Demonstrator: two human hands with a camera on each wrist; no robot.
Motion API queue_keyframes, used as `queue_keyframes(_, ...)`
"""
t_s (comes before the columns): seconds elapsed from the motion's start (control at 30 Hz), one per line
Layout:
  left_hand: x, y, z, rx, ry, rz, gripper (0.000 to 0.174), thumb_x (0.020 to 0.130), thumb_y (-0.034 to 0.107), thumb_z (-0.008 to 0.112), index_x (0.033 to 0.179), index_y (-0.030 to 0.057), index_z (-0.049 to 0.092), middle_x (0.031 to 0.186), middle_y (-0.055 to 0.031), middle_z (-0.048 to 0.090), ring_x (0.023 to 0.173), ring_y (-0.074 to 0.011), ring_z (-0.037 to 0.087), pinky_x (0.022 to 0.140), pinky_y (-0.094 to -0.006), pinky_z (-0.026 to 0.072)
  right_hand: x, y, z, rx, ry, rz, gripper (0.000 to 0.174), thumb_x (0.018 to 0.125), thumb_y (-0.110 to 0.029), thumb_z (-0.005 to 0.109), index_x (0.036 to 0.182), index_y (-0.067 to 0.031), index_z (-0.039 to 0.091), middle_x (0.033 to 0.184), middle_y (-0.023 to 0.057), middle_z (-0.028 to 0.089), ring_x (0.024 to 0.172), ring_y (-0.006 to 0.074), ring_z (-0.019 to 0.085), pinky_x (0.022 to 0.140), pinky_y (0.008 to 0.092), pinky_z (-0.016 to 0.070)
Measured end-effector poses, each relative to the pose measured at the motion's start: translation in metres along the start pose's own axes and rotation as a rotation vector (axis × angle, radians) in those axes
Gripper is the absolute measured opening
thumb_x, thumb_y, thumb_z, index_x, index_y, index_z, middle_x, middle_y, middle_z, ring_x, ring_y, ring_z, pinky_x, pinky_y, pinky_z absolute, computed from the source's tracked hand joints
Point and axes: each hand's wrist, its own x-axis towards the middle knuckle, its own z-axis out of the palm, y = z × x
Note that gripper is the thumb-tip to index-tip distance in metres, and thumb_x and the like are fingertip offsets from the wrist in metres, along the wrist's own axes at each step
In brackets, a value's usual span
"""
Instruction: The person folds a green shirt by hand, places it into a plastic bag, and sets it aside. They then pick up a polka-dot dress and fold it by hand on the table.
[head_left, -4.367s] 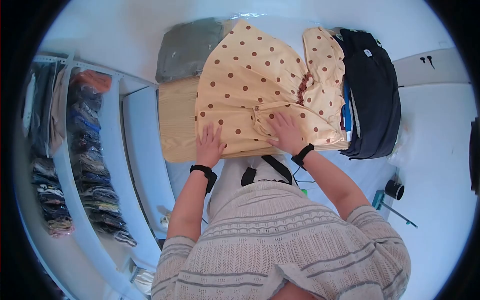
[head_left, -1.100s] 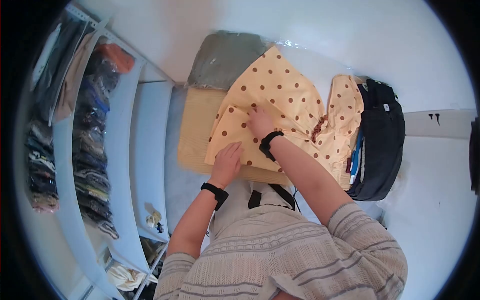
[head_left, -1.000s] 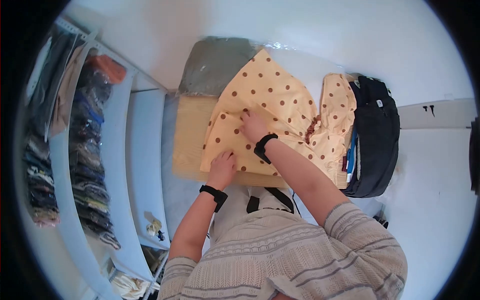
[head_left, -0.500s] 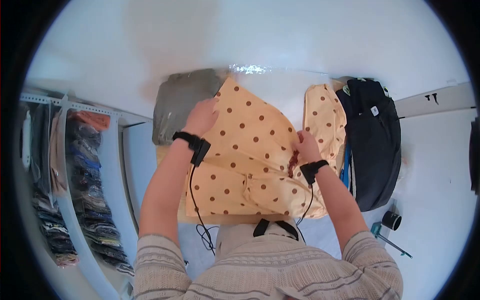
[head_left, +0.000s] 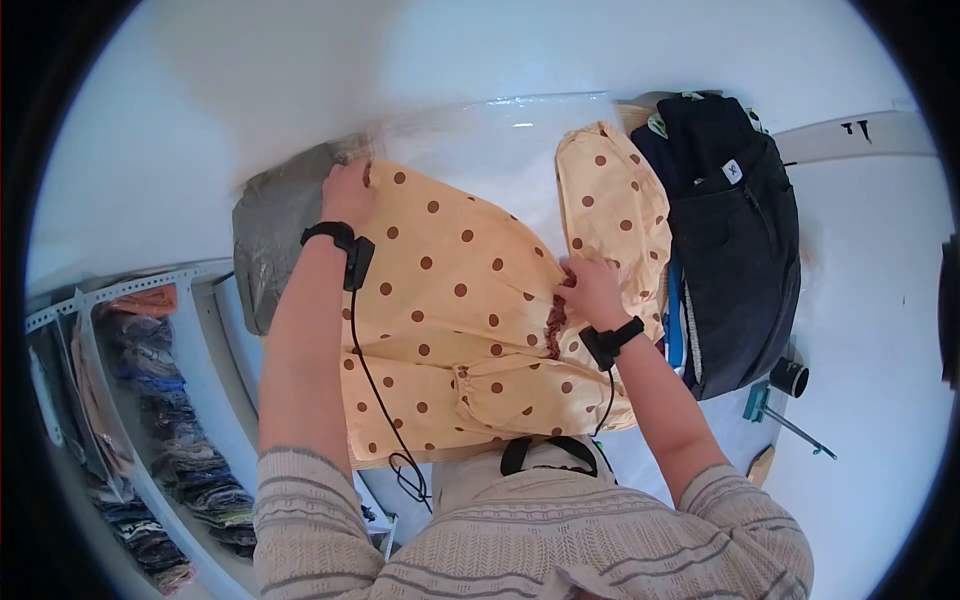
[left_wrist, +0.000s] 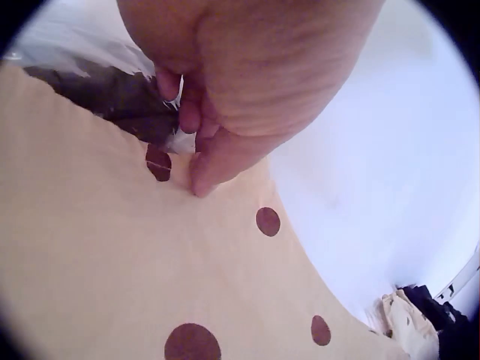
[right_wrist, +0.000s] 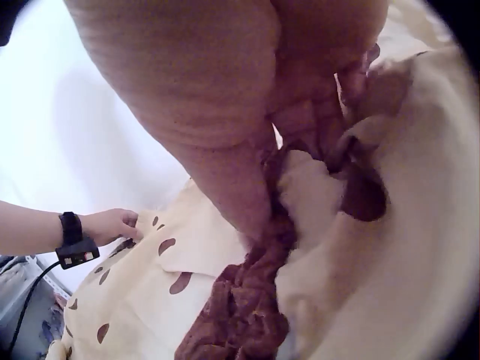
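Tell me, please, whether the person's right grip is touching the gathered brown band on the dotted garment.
Touching: the right wrist view shows the right grip with its thumb against the gathered brown band, no gap visible between them.

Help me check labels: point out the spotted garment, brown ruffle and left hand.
Spotted garment (head_left: 475, 300): head view, its skirt.
Brown ruffle (right_wrist: 241, 304): right wrist view, gathered surface.
Left hand (head_left: 348, 194): head view, its back.
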Motion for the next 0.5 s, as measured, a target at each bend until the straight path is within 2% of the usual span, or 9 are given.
queue_keyframes(0.03, 0.000, -0.002, -0.001, 0.068, -0.063, 0.033, 0.027, 0.075, 0.014, 0.058, 0.101, 0.0083, 0.063, 0.094, -0.0113, 0.063, 0.097, -0.0331, 0.054, 0.085, -0.0439, 0.0432, 0.000, 0.002, 0.001, 0.004, 0.000, 0.003, 0.026, 0.065, -0.023, 0.074, 0.085, -0.0100, 0.063, 0.076, 0.0039, 0.063, 0.085, 0.0253, 0.056, 0.084, 0.0401, 0.0362)
queue_keyframes(0.07, -0.001, -0.004, -0.002, 0.073, -0.066, 0.034, 0.027, 0.075, 0.014, 0.058, 0.101, 0.0083, 0.063, 0.094, -0.0113, 0.063, 0.097, -0.0331, 0.054, 0.085, -0.0439, 0.0432, 0.001, 0.005, 0.000, 0.031, -0.027, -0.009, 0.023, 0.066, -0.021, 0.072, 0.084, -0.0098, 0.062, 0.076, 0.0041, 0.062, 0.085, 0.0258, 0.055, 0.082, 0.0401, 0.0367)
queue_keyframes(0.13, -0.013, -0.008, -0.017, -0.100, 0.173, 0.175, 0.014, 0.073, 0.010, 0.061, 0.086, 0.0052, 0.064, 0.087, -0.0091, 0.063, 0.092, -0.0309, 0.054, 0.082, -0.0413, 0.0437, -0.002, 0.010, 0.004, 0.065, -0.056, -0.019, 0.020, 0.067, -0.018, 0.071, 0.083, -0.0095, 0.062, 0.076, 0.0044, 0.062, 0.085, 0.0262, 0.055, 0.081, 0.0400, 0.0373)
queue_keyframes(0.17, -0.020, -0.012, -0.027, -0.095, 0.171, 0.178, 0.014, 0.073, 0.010, 0.061, 0.086, 0.0052, 0.064, 0.087, -0.0091, 0.063, 0.092, -0.0309, 0.054, 0.082, -0.0413, 0.0437, -0.005, 0.013, 0.009, 0.092, 0.008, -0.041, 0.018, 0.068, -0.015, 0.070, 0.083, -0.0099, 0.062, 0.077, 0.0047, 0.061, 0.085, 0.0265, 0.054, 0.080, 0.0398, 0.0377)
queue_keyframes(0.23, -0.036, -0.021, -0.044, -0.353, 0.197, 0.273, 0.011, 0.069, 0.002, 0.063, 0.079, 0.0056, 0.063, 0.084, -0.0068, 0.062, 0.088, -0.0287, 0.054, 0.079, -0.0374, 0.0440, -0.008, 0.010, 0.011, 0.123, 0.073, -0.066, 0.016, 0.069, -0.012, 0.068, 0.083, -0.0104, 0.062, 0.077, 0.0051, 0.060, 0.085, 0.0268, 0.054, 0.078, 0.0396, 0.0382)
queue_keyframes(0.33, -0.061, -0.032, -0.054, -0.270, 0.129, 0.330, 0.015, 0.066, -0.004, 0.065, 0.076, 0.0073, 0.063, 0.083, -0.0048, 0.061, 0.085, -0.0267, 0.053, 0.077, -0.0355, 0.0438, -0.014, 0.001, 0.010, 0.086, 0.125, -0.085, 0.013, 0.070, -0.005, 0.063, 0.082, -0.0118, 0.062, 0.079, 0.0052, 0.057, 0.085, 0.0260, 0.053, 0.078, 0.0394, 0.0383)
queue_keyframes(0.4, -0.080, -0.037, -0.053, -0.316, 0.166, 0.350, 0.016, 0.065, -0.004, 0.066, 0.075, 0.0081, 0.063, 0.082, -0.0033, 0.061, 0.084, -0.0260, 0.053, 0.076, -0.0338, 0.0438, -0.019, -0.006, 0.011, -0.001, 0.248, -0.198, 0.014, 0.071, -0.003, 0.061, 0.082, -0.0123, 0.062, 0.081, 0.0043, 0.055, 0.084, 0.0251, 0.053, 0.077, 0.0380, 0.0387)
queue_keyframes(0.5, -0.102, -0.042, -0.050, -0.305, 0.229, 0.430, 0.017, 0.065, -0.004, 0.066, 0.076, 0.0086, 0.063, 0.082, -0.0027, 0.060, 0.084, -0.0253, 0.053, 0.076, -0.0336, 0.0439, -0.022, -0.003, 0.013, 0.029, 0.245, -0.308, 0.015, 0.073, -0.002, 0.060, 0.082, -0.0123, 0.062, 0.082, 0.0034, 0.055, 0.085, 0.0241, 0.053, 0.077, 0.0365, 0.0389)
